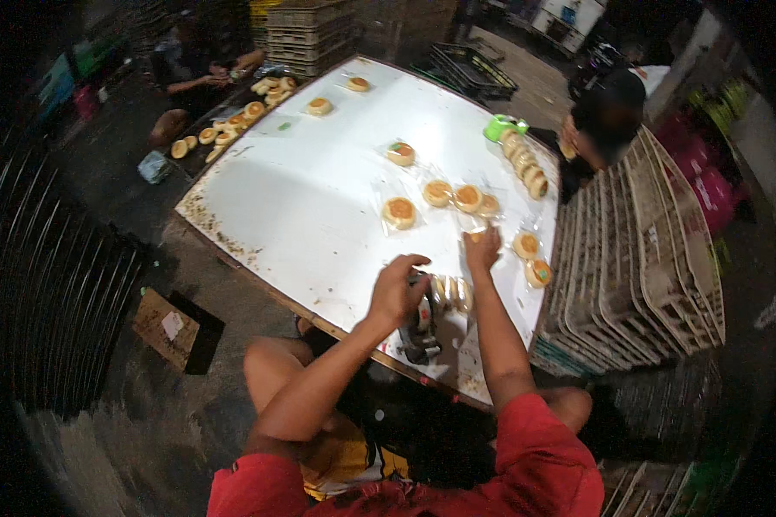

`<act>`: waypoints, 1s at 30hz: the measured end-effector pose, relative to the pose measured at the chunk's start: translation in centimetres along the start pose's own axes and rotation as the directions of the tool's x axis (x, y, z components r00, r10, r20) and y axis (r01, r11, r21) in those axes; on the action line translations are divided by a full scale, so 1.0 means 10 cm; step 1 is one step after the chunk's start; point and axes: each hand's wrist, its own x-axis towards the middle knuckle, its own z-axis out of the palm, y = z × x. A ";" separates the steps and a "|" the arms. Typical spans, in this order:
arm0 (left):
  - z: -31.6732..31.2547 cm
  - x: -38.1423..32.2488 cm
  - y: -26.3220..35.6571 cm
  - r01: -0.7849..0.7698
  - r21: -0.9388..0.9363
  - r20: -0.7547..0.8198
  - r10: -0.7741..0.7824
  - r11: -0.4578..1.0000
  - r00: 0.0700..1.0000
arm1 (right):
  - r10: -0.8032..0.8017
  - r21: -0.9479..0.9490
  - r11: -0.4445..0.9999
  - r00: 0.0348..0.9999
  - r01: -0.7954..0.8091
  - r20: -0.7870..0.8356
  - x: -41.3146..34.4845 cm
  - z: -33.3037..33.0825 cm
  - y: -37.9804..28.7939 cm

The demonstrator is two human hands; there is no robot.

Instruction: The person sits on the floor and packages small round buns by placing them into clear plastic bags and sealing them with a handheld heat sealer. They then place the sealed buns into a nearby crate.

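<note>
My left hand [394, 292] curls beside a dark tape dispenser [421, 339] at the near edge of the white table [297, 200]. Its fingers partly hide the dispenser's top, so whether they grip it is unclear. Just right of the dispenser, several pale buns [451, 293] stand on edge in a row. My right hand [484, 251] reaches past this row, its fingertips on a bun in a clear plastic bag [476, 235], which they mostly cover. More bagged round buns with browned tops [468, 198] lie flat beyond it, and two bagged buns [526, 245] lie to its right.
A long row of buns [522, 161] leads to a green object [504, 127] at the right edge. Stacked plastic crates [627, 258] rise beside the table, near a person [608, 116]. Another person [200, 77] sits far left by loose buns [233, 123]. A cardboard box [168, 329] lies on the floor.
</note>
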 end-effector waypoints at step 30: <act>0.20 -0.09 0.14 0.512 -0.501 0.470 -0.278 0.698 0.838 | -0.090 0.898 0.411 0.973 -0.156 0.210 -1.45 -1.58 -0.55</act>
